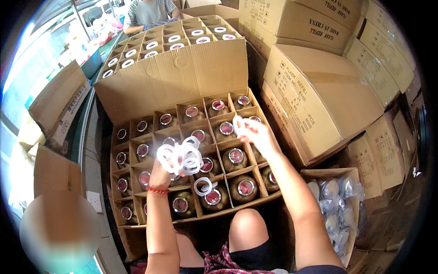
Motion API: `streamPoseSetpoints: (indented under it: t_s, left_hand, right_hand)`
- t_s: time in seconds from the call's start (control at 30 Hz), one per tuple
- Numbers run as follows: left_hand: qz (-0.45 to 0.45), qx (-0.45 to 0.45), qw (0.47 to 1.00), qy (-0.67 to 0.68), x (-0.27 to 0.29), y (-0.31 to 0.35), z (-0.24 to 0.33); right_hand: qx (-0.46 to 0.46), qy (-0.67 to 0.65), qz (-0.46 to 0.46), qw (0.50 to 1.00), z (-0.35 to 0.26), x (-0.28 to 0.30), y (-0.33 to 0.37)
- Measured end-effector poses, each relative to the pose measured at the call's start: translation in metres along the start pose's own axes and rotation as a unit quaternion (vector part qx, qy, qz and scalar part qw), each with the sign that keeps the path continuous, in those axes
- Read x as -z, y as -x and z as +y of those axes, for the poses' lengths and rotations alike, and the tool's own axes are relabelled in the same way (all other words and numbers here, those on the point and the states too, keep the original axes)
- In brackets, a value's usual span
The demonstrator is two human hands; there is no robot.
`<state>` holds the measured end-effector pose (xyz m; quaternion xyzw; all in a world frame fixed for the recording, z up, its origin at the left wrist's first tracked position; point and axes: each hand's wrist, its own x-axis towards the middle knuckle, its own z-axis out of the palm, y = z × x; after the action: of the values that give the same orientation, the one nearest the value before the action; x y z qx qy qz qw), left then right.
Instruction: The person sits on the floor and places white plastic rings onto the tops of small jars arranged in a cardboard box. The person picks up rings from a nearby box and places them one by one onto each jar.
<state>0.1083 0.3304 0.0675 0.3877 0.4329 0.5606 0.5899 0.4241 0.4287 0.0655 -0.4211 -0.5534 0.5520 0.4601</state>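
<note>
In front of me an open cardboard carton is split by card dividers into cells, each holding a dark, shiny glass flask with a silvery rim and something reddish in its mouth. My left hand, with a red bead bracelet at the wrist, is closed on a bunch of white rings above the middle left cells. Two more white rings show just below the bunch, over a front flask. At the right side of the carton, my right hand pinches a single white ring beside a flask mouth.
Behind stands another divided carton with white rings on its flasks; a person sits beyond it. Closed cartons are stacked at the right. Near my right forearm, a box holds several plastic-wrapped round pieces. Loose carton flaps stand left.
</note>
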Motion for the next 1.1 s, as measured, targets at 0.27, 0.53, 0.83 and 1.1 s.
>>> streamPoseSetpoints:
  t_s: [0.27,0.53,0.83,1.1]
  left_hand:
    - [0.040,0.016,0.997,0.069,-0.006,-0.009,0.000]
    - [0.043,0.026,0.977,0.208,0.007,-0.014,-0.012]
    - [0.019,0.035,0.969,0.245,-0.013,-0.021,-0.028]
    - [-0.024,0.042,0.975,0.216,-0.012,-0.020,-0.028]
  right_hand:
    - [0.233,0.537,0.175,0.792,0.026,0.057,-0.138]
    - [0.136,0.581,-0.016,0.803,0.055,0.069,-0.152]
    - [0.120,0.688,-0.011,0.716,0.043,0.067,-0.145]
    - [0.194,0.279,-0.172,0.925,-0.034,-0.061,-0.045]
